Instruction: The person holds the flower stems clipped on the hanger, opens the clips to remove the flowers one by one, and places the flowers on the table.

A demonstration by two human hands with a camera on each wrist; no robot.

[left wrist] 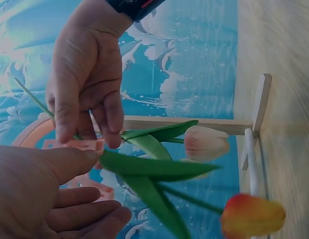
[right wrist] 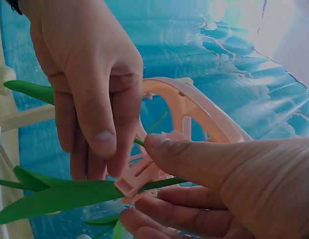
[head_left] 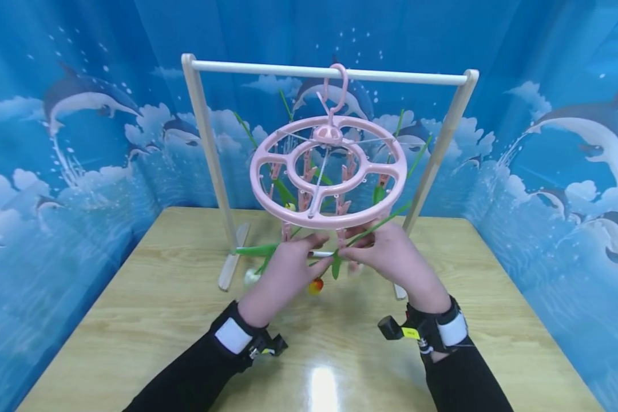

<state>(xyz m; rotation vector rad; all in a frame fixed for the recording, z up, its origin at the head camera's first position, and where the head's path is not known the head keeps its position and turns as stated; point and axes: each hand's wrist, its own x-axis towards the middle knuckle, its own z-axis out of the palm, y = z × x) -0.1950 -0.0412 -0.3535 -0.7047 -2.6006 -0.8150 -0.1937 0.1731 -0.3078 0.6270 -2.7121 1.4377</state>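
Observation:
A pink clothespin (right wrist: 139,179) hangs under the round pink drying hanger (head_left: 268,197), with a tulip's green stem (right wrist: 169,182) running through it. My right hand (head_left: 391,249) pinches at this clothespin, thumb over its upper end in the left wrist view. Beside it, my left hand (head_left: 288,269) has loosely extended fingers, its thumb tip near the clothespin's mouth and the tulip's leaf (left wrist: 159,168). Upside down below hangs the orange-and-yellow bloom (left wrist: 253,215). Another, pale pink tulip (left wrist: 207,143) hangs behind. The right hand's fingertips are partly hidden.
A pale wooden rack (head_left: 206,131) stands on the wooden table (head_left: 185,332) and carries the hanger by its hook (head_left: 342,86). Several other clothespins and tulips hang from the rings, including a white bloom (head_left: 251,277). A dolphin-print curtain (head_left: 103,143) surrounds the table.

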